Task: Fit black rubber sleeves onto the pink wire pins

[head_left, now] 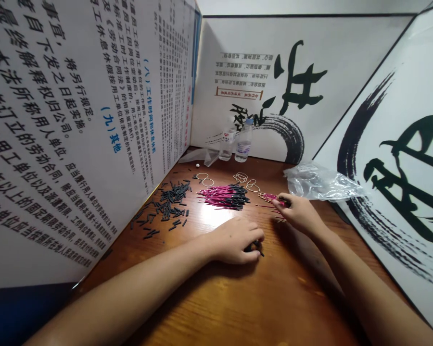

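My left hand (236, 240) rests palm down on the wooden table (238, 298), its fingers closed over a few short black tubes (255, 248) that peek out at the fingertips. My right hand (299, 211) reaches into a small loose bunch of pink wires (269, 197) and pinches one or more of them. A larger pile of pink wires with black ends (225, 197) lies just beyond both hands. A scatter of short black tubes (169, 202) lies to the left near the printed board.
Several rubber bands (243, 179) lie behind the wire pile. Two water bottles (238, 142) stand in the far corner. A crumpled clear plastic bag (317, 182) sits at the right. Printed boards (75, 120) wall the table on the left, back and right.
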The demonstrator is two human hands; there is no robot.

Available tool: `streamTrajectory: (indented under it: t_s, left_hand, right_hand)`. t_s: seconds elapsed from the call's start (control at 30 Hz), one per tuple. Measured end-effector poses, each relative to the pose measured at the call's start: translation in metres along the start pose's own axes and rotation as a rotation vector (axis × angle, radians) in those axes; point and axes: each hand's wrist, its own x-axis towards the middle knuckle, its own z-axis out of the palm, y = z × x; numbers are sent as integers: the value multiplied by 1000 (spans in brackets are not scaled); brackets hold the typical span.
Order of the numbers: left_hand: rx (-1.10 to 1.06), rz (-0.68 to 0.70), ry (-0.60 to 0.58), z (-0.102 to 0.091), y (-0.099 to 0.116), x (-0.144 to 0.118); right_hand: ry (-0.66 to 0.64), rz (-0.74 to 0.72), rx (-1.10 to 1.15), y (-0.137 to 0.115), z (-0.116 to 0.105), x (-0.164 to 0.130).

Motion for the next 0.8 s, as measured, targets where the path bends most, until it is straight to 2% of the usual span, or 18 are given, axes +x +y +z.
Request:
streamTrajectory:
  t_s: [0.1,0.23,0.37,0.63,0.8]
  left_hand:
    - [113,35,-27,4,6,1]
    - [158,63,-12,10,5,2]
    - [185,52,-9,13,2,3]
    - [149,22,13,13,0,6]
    - [103,-7,-12,11,2,6]
  right_hand:
    - [-153,31,-177,5,-1,1]
    - [-288,114,-330,8,-11,2]
    - [-427,147,-361,13,-25,2]
    - [-427,60,-370,14,-32,-1]
    - [-439,-9,-349,14,-26,-2]
